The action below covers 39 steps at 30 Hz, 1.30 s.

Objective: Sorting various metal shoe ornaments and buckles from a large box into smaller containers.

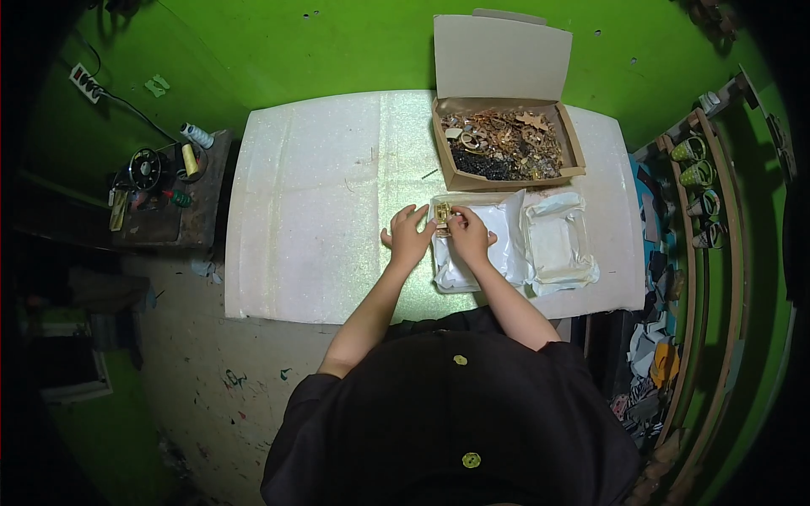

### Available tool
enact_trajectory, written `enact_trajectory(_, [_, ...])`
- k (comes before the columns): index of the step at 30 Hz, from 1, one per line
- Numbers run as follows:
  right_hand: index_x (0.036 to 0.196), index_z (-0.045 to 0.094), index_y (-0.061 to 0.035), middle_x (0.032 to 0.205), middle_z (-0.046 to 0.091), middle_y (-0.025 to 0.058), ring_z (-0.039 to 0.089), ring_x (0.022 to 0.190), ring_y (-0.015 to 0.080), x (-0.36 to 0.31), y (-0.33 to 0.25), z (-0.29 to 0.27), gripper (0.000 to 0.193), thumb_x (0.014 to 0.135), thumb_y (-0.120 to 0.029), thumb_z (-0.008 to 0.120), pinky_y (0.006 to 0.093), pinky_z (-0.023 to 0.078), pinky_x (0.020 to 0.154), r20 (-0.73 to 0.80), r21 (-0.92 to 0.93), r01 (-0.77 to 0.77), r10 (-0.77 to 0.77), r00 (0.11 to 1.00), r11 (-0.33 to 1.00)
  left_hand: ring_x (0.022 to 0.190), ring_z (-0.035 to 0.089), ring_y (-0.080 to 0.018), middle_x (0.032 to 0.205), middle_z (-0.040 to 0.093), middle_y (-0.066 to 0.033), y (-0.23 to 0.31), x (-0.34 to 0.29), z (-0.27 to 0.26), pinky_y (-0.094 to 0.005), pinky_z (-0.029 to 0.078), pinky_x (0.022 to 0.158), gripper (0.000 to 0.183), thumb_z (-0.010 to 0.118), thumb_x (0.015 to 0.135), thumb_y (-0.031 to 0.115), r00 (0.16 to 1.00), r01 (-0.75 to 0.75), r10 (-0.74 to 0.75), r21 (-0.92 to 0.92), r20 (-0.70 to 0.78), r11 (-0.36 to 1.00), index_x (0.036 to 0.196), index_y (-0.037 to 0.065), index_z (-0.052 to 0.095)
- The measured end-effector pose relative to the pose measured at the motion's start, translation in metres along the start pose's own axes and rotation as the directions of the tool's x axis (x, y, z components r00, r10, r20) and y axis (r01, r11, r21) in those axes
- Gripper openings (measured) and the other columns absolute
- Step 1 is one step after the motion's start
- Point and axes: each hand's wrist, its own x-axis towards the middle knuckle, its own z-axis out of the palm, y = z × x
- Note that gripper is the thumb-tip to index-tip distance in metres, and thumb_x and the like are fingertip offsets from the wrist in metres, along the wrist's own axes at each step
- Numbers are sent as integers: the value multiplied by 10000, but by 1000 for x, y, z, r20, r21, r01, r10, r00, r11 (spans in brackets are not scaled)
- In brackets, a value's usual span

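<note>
A gold-coloured metal piece [443, 216], like a chain-link bracelet or watch band, is at the left end of a white tray [504, 244] lined with white sheet. My right hand [470, 237] reaches over that tray, its thumb and fingers pinching the gold piece. At the tray's left edge is my left hand [409, 239], fingers spread and thumb tip close to the gold piece. Whether that thumb touches it I cannot tell. Just right of the first tray stands a second, smaller white-lined tray [557, 243].
Behind the trays sits an open cardboard box [503, 61] full of mixed brown, black and gold trinkets. A small dark stick [429, 174] lies on the glittery white table [308, 202]. Left stands a side table with thread spools [193, 158]; right, a wooden rack [717, 169].
</note>
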Motion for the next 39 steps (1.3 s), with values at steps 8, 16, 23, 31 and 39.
enact_trajectory(8, [1063, 635, -147, 817, 583, -42, 536, 752, 89, 0, -1, -5, 312, 797, -309, 621, 455, 229, 838, 45, -1, 53, -53, 998, 999, 1216, 396, -246, 1252, 507, -91, 1, -2, 4, -594, 139, 971, 415, 610, 810, 394, 1000, 23, -23, -19, -13, 1000, 1164, 176, 621])
enact_trajectory(16, [1060, 631, -183, 985, 589, 25, 570, 920, 187, 7, -18, -30, 308, 781, -312, 620, 531, 207, 887, 37, -60, 190, -188, 981, 980, 1186, 456, -285, 1270, 506, -120, 8, 11, -3, -444, 234, 1007, 545, 596, 831, 248, 965, -149, 102, -185, -242, 971, 1337, 120, 443])
enact_trajectory(23, [1045, 629, -185, 1008, 569, 11, 526, 1004, 193, 19, -28, -56, 287, 764, -238, 608, 514, 177, 911, -8, -61, 332, -333, 943, 941, 1210, 435, -302, 1296, 478, -163, 29, 32, -13, -404, 250, 1033, 537, 546, 841, 138, 924, -308, 266, -123, -277, 943, 1354, 71, 401])
enact_trajectory(31, [1018, 654, -191, 1042, 590, 10, 488, 1048, 199, 102, -30, -86, 245, 785, -223, 584, 527, 155, 979, -30, -195, 331, -343, 939, 923, 1253, 410, -301, 1314, 485, -133, 62, 60, -4, -500, 222, 1053, 454, 450, 887, 146, 907, -415, 418, 65, -41, 907, 1336, 80, 430])
enact_trajectory(39, [1055, 655, -173, 1048, 610, 26, 491, 1079, 229, 191, -46, -64, 279, 804, -268, 578, 611, 198, 953, 165, -390, 356, -316, 934, 849, 1315, 300, -337, 1383, 384, -165, 88, 102, 18, -568, 122, 1058, 457, 414, 901, 168, 910, -384, 394, 97, -131, 918, 1348, 70, 405])
